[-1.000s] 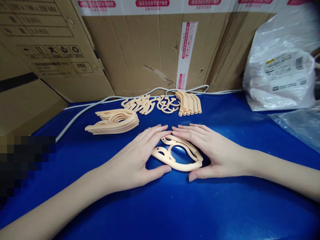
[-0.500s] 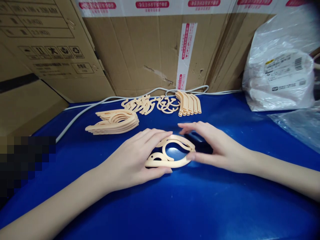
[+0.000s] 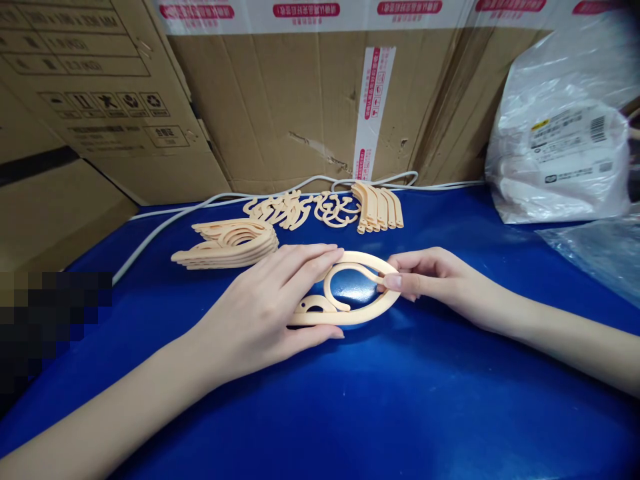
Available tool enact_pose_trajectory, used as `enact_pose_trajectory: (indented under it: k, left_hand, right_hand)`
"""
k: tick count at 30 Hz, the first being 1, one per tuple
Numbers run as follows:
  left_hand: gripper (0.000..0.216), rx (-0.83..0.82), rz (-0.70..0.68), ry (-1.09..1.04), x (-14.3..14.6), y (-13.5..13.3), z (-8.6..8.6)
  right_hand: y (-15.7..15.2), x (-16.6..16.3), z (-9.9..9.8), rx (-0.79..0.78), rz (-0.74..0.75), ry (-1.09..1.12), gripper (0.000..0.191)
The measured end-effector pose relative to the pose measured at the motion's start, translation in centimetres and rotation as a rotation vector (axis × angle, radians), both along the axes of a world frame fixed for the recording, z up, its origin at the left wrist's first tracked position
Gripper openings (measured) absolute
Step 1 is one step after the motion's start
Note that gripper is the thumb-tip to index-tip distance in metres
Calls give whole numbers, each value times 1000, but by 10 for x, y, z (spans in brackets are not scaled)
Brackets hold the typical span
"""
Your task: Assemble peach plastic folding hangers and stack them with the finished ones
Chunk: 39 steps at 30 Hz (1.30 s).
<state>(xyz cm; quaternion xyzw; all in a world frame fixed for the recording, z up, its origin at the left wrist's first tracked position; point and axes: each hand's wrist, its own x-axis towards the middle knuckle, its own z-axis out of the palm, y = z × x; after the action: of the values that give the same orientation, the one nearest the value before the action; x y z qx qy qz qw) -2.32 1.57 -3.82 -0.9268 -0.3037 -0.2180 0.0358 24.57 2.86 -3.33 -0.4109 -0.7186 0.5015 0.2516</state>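
Observation:
A cream folding clothes hanger, its curved arms and hook folded together, is held between both hands just over the blue table. My left hand wraps over its left end, thumb along the near arm and fingers along the far one, covering that end. At the right tip, my right hand pinches the joint where arms and hook meet, between thumb and fingers. Behind my left hand lies a stack of folded hangers.
Along the back lie small loose hanger pieces, several hooks and a bundle of curved hanger arms. A white cable runs behind them, before cardboard boxes. A plastic-wrapped package stands at the back right.
My right hand has closed from spread fingers to a pinch on the hanger's right tip. The hanger's right end has risen slightly and its two arms now meet at the tip.

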Motion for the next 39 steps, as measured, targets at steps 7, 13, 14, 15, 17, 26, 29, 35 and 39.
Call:
enact_pose_trajectory:
  k: [7,13,14,15,17,26,29,35,39]
  left_hand:
    - [61,51,43,38,-2,-1,7]
    - [61,-20,212,59,-31,14,41]
    - [60,-38,244,65,-39,18,46]
    - [62,-47,306,79,-47,22,51]
    - [70,-48,354,85,-61,30,56]
    - [89,-253,569,60,-90,49,57]
    - [88,-306,589,55,-90,49,55]
    - [101,-343,617,62,-94,52,53]
    - [99,-385,618,43,-100,55,51]
  right_hand:
    - [2,6,-4,189,-10,-45,44]
    - [11,16,-10,629,56,-272,38]
    - [12,17,-11,701,98,-335,42]
    - [13,17,-13,754,140,-394,47]
    - [13,16,-15,807,206,-480,57]
    - [11,15,-20,817,243,-534,59]
    - [10,15,-20,821,252,-557,60]
    - [10,16,-21,825,258,-575,62]
    - [10,16,-22,829,255,-577,62]
